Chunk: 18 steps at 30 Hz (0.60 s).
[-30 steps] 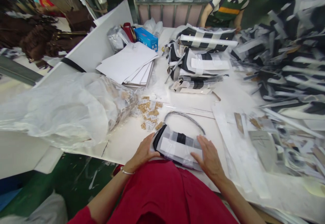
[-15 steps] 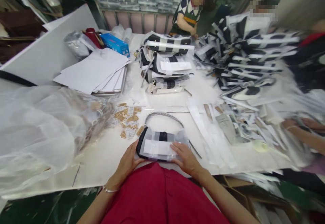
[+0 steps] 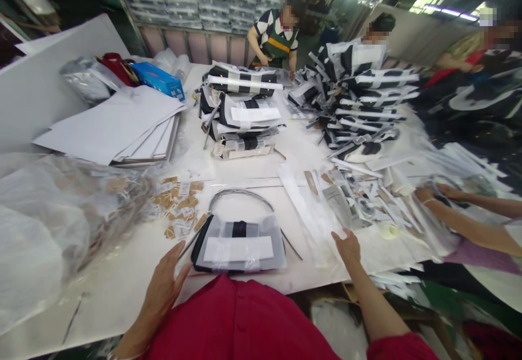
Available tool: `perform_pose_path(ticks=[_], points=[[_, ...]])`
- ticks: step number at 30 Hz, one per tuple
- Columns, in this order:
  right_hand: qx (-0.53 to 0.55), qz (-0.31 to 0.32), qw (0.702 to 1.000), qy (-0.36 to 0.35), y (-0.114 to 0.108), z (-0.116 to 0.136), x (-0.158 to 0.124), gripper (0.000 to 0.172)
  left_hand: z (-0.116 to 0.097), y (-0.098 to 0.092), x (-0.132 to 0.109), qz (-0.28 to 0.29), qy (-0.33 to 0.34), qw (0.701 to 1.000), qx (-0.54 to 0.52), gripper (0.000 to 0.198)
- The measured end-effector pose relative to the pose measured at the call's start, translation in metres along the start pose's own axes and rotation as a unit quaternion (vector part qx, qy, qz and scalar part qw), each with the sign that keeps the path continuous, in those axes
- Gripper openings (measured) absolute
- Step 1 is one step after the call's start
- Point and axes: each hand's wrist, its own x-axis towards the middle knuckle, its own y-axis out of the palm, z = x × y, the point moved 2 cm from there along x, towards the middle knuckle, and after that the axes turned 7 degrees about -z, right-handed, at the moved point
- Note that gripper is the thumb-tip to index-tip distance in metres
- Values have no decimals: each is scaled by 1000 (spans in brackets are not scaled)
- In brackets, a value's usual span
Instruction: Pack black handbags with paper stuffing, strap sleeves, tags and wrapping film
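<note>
While the bag (image 3: 240,246) lies crosswise between them, our wide-spread left hand (image 3: 165,275) is nearer than our loosely parted right hand (image 3: 348,247).

Blue box (image 3: 159,81) just behind stacked white sheets (image 3: 110,123).

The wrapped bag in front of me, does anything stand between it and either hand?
Nothing upright visible. Between the bag and right hand lie a thin dark strip and flat white sheeting. On the left hand's side, another thin strip lies beside the bag.
</note>
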Motion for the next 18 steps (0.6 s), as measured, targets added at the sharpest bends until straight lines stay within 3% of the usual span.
perform_pose_path(ticks=[4,7,12,18], points=[[-91,59,994,-6,12,-4,4,67,-9,-7,1,4,8,1000,19,52],[-128,45,990,-46,16,-6,6,58,-13,-10,-2,1,-5,1000,29,50],[-100,43,991,-75,9,-10,14,44,-22,-8,-5,-1,-28,999,27,49],[-68,42,997,-16,-5,-10,22,37,-30,-4,-1,-4,-29,999,18,48]])
